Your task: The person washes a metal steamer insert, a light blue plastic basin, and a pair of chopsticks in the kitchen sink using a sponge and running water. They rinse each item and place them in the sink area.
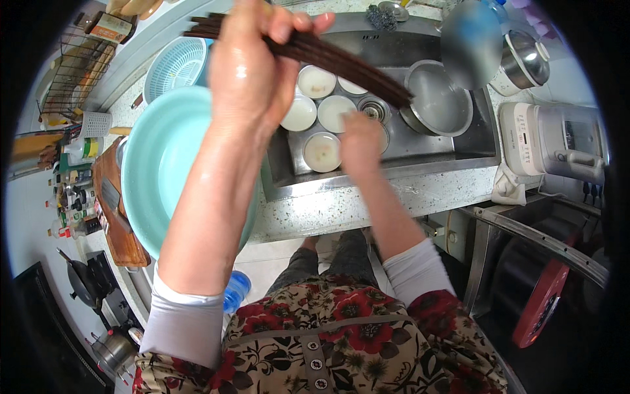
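Observation:
My left hand is raised over the left part of the steel sink, closed around a bundle of dark brown chopsticks. Blurred, my right hand is lower down among several round white bowls on the sink floor; whether it grips anything is hidden. The bowls hold cloudy liquid. Beside them, near the drain strainer, a large steel basin rests tilted in the right part of the sink.
A big mint-green basin stands left of the sink, by a blue plastic colander. Further left lies a wooden cutting board with a cleaver. A blender-like appliance stands at the right; a steel scourer sits behind the sink.

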`<state>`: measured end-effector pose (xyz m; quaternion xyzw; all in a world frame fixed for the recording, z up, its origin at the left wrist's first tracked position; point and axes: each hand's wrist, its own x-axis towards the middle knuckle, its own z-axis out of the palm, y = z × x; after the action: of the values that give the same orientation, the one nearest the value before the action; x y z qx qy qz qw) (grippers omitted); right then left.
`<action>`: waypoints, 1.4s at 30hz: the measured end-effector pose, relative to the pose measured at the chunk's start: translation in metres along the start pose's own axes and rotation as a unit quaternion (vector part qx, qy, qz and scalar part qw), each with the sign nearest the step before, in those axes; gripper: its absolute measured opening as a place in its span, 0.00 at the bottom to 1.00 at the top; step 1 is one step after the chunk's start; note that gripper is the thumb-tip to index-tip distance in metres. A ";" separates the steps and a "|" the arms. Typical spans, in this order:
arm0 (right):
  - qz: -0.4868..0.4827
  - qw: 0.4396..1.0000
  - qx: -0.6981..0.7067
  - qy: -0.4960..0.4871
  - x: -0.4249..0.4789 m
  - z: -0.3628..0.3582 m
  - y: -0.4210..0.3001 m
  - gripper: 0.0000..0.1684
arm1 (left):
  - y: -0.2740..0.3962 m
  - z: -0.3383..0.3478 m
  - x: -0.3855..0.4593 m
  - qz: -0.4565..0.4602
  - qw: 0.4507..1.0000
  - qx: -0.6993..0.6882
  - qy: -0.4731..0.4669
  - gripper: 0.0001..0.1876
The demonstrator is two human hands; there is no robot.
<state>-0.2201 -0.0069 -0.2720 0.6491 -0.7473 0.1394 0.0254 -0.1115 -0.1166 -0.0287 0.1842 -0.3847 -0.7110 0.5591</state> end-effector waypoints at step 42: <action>0.096 0.994 0.047 -0.014 -0.086 -0.049 0.042 0.13 | 0.002 0.012 -0.013 -0.061 0.970 -0.230 -0.049 0.23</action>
<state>-0.2546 0.0928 -0.2506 0.5771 -0.7988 0.1674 -0.0287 -0.1143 -0.1003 -0.0221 0.0388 -0.2259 -0.8214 0.5222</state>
